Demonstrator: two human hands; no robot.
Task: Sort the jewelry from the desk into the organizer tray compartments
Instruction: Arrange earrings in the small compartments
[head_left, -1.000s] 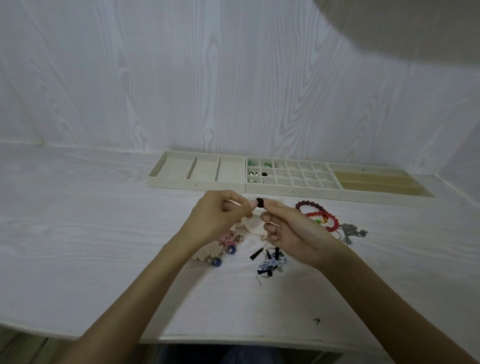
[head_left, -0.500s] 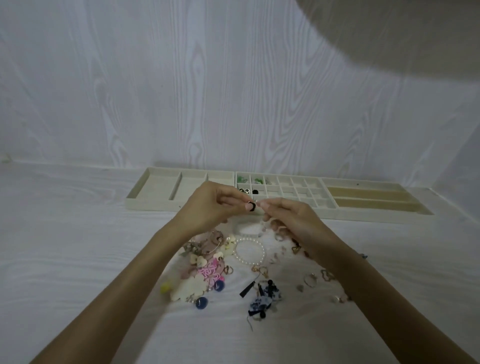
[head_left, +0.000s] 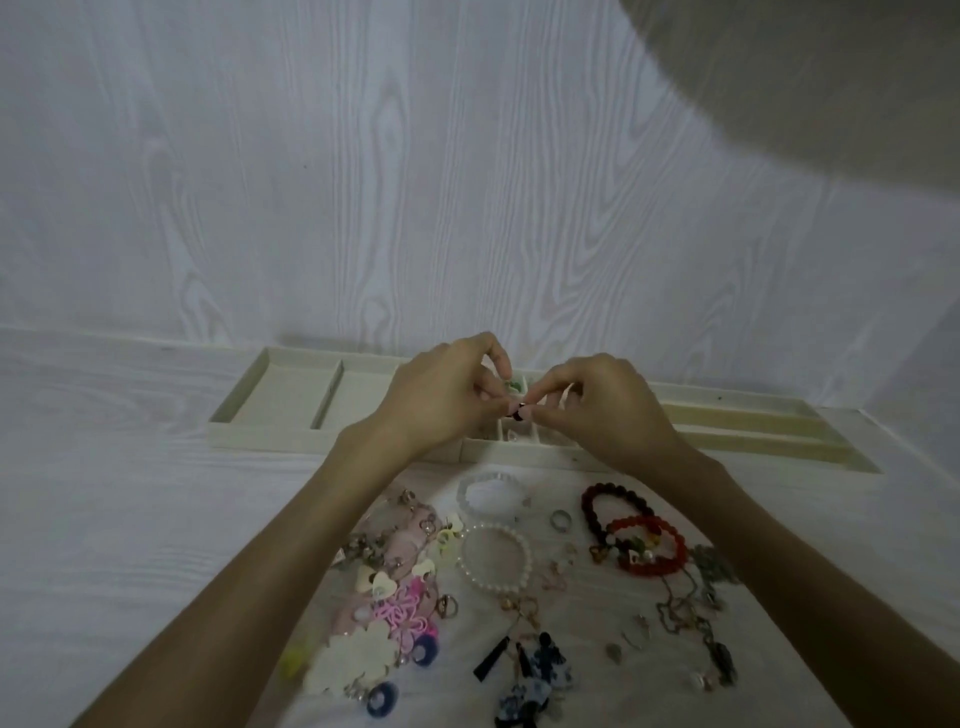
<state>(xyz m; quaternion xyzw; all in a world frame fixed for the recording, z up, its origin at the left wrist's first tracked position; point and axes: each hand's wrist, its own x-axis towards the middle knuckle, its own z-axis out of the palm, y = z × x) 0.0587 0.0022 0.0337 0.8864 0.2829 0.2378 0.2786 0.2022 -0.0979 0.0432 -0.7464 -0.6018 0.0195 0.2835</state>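
We see both hands raised together over the middle section of the organizer tray (head_left: 270, 410), which lies along the far edge of the surface (head_left: 130, 519) at twelve o'clock from the jewelry pile. The left hand (head_left: 441, 400) and the right hand (head_left: 602, 410) meet fingertip to fingertip, and between them they pinch a small dark bead-like piece (head_left: 517, 415); it is too small for us to tell what kind of jewelry it is. The fingers of both hands are curled in around that pinch. Just behind the fingertips, at twelve o'clock from the dark piece, a green item (head_left: 514, 385) sits in one of the tray's small compartments.

The tray's left section shows wide, bare compartments, and its right section shows long slots.

On the surface at six o'clock from the hands lies the unsorted jewelry. A clear bracelet (head_left: 491, 493) lies nearest the tray, with a pearl bracelet (head_left: 496, 558) just at six o'clock from it. At three o'clock from those we find a silver ring (head_left: 561, 519), then a dark red bead bracelet (head_left: 613, 506) overlapping a bright red bead bracelet (head_left: 649, 553). At nine o'clock from the pearl bracelet lies a heap of cream hearts and pink pieces (head_left: 400, 597). A black tassel (head_left: 491, 659) and blue-and-white ornaments (head_left: 540, 675) lie nearest us.
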